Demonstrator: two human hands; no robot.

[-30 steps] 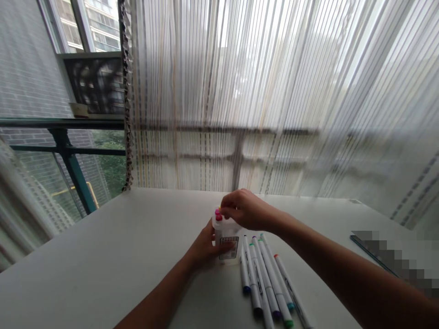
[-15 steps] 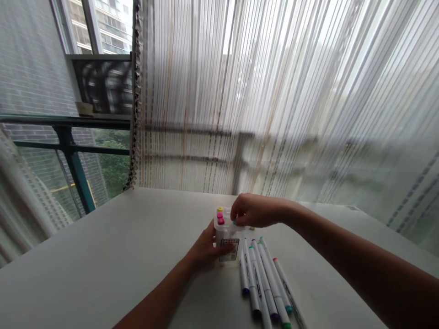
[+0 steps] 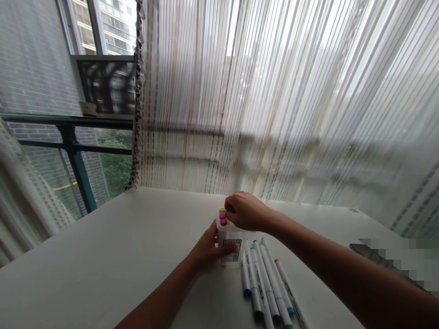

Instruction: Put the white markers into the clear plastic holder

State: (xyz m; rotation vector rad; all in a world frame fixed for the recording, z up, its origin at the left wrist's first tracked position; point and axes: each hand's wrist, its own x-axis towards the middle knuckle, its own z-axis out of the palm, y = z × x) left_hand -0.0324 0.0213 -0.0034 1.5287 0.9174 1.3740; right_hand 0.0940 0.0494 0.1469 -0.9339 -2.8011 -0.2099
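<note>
A clear plastic marker case with a printed label stands upright on the white table. My left hand is wrapped round its left side, thumb across the label. Yellow, pink and red marker caps show in the case's top left. My right hand is over the case's top, fingers pinched on a marker; only a bit of its teal end shows, the rest hidden by the hand and case. Several white markers with coloured ends lie side by side to the right of the case.
The white table reaches back to a striped sheer curtain. A dark flat object lies at the right, partly behind my right forearm. Beyond the window at left is a green railing.
My right hand has moved left and slightly back over the case, with the teal-ended marker in its fingers. My left hand keeps its hold on the case.
</note>
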